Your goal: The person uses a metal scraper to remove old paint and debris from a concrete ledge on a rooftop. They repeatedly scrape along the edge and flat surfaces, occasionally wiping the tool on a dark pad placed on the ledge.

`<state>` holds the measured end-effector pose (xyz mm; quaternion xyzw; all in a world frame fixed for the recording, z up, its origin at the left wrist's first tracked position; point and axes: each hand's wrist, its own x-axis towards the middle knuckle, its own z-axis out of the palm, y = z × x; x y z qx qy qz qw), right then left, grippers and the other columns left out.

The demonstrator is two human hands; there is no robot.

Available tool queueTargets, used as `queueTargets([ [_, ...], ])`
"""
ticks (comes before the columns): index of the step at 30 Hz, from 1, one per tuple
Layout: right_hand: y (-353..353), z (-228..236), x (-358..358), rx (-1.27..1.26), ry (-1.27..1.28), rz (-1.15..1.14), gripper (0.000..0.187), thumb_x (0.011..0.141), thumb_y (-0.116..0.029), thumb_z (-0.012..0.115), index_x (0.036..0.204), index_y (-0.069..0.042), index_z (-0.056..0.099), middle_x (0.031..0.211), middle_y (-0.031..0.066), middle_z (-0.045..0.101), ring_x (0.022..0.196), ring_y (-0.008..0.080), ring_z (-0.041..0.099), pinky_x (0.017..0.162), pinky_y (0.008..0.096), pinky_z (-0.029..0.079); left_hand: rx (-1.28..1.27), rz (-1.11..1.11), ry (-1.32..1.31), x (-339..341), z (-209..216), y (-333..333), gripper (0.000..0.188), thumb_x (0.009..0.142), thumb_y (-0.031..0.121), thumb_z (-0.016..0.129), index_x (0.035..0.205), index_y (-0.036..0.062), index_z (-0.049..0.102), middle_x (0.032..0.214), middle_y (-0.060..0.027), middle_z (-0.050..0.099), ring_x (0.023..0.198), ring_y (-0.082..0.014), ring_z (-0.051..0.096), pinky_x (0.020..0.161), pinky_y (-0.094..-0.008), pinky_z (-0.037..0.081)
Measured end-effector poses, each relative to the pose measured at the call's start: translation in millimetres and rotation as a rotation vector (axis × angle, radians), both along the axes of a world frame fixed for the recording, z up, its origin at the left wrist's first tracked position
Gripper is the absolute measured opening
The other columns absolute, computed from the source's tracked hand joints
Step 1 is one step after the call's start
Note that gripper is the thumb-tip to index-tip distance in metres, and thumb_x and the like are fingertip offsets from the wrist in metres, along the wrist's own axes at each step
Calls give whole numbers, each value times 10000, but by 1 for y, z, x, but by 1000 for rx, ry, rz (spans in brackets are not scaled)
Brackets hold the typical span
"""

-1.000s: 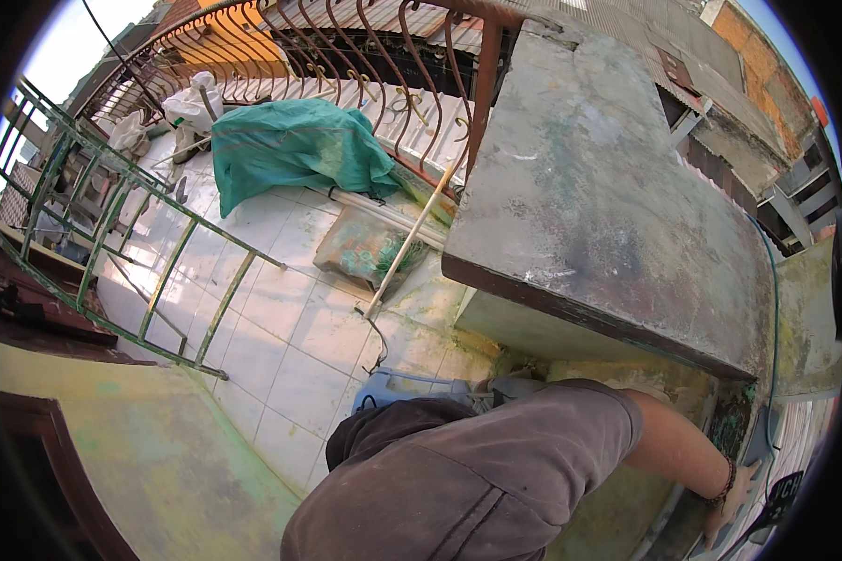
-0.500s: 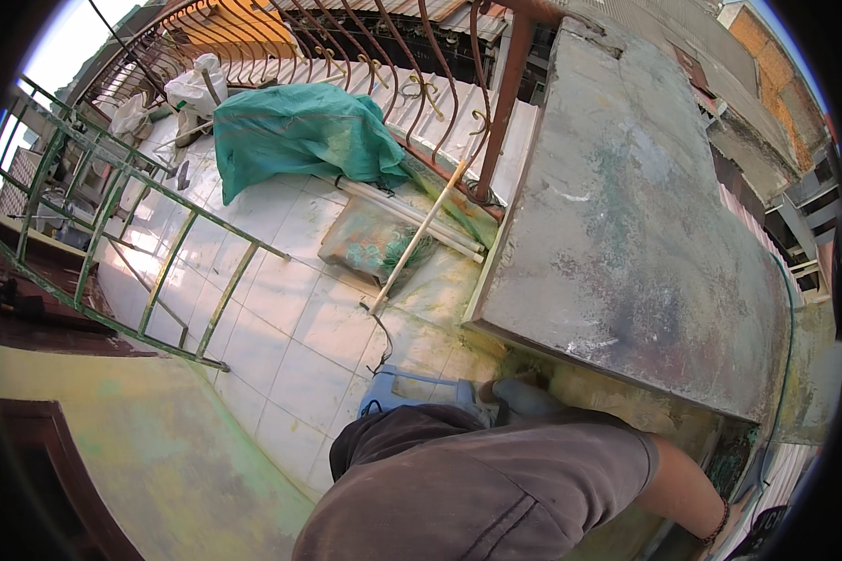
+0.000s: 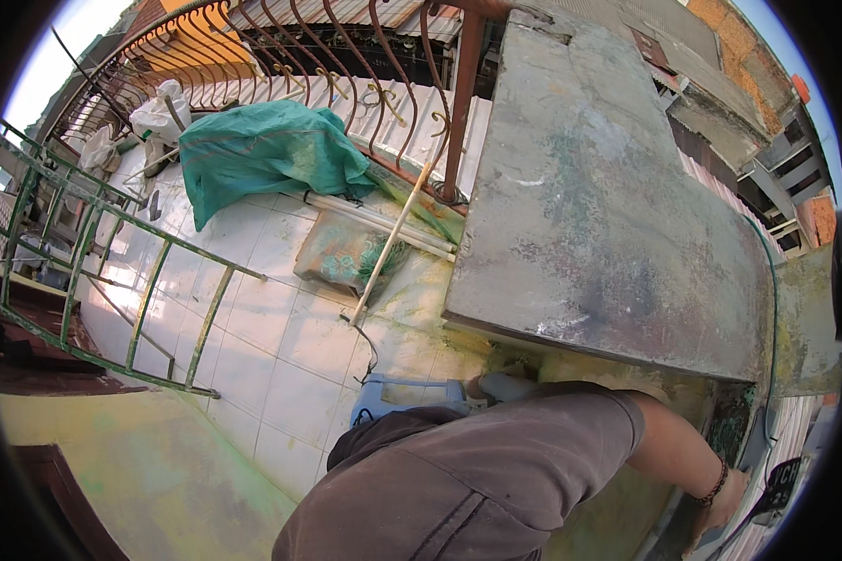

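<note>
My right arm stretches out to the right from a brown-grey sleeve (image 3: 524, 449), with a dark beaded bracelet (image 3: 718, 481) at the wrist. At the ledge's outer side, beyond the grey slab (image 3: 608, 206), my right hand (image 3: 726, 502) reaches down against a narrow edge. Its fingers are mostly hidden, so whether it grips anything does not show. Close by are a thin dark cable and a black plate (image 3: 781, 488) with white marks. My left hand is out of view. A light-blue plastic thing (image 3: 369, 400) stands on the tiles beside my body.
A green metal ladder-like frame (image 3: 150, 287) stands at left on white tiles (image 3: 299, 346). Farther off are a green tarp-covered heap (image 3: 271, 150), a patterned box (image 3: 341, 252), pale pipes, a wooden stick (image 3: 388, 248) and a rusty curved railing (image 3: 360, 70). A green hose (image 3: 775, 309) runs along the slab's right side.
The view has shifted, so the surroundings sit farther left and mostly lower. More of my right hand and of the black plate now shows beside the ledge.
</note>
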<state>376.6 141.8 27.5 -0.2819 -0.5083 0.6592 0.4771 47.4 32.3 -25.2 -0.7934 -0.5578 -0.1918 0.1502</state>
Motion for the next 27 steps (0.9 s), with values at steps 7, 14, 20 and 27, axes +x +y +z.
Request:
queueTargets([
  [7, 21, -17, 9, -87, -244, 196, 510, 1002, -480, 517, 1209, -27, 627, 831, 142, 638, 570, 219, 572, 454, 286, 448, 52, 16, -190, 13, -7, -11, 403, 937, 458, 520, 1132, 171, 724, 1128, -127, 710, 1209, -409, 591, 1107, -658, 292],
  [14, 21, -15, 24, 124, -109, 482, 622, 922, -577, 551, 1205, -27, 623, 992, 162, 684, 733, 265, 639, 574, 377, 508, 101, -101, -331, 28, -15, -16, 242, 802, 284, 627, 961, 141, 740, 1038, -202, 711, 1140, -461, 619, 1104, -590, 349],
  [20, 10, -7, 52, 451, -697, 173, 503, 963, -329, 663, 1372, -51, 567, 1187, 114, 693, 1011, 248, 685, 874, 356, 554, 96, -89, -347, 46, -10, -12, 332, 803, 323, 681, 926, 18, 728, 1014, -208, 691, 1125, -431, 619, 1086, -564, 372],
  [27, -40, 31, -19, 233, -639, -149, 471, 1076, -381, 476, 1379, -22, 497, 664, -37, 408, 502, 45, 411, 444, 189, 341, -86, -166, -481, 4, 33, -31, 604, 837, 534, 683, 1095, -12, 702, 1230, -260, 631, 1281, -440, 517, 1136, -590, 304],
])
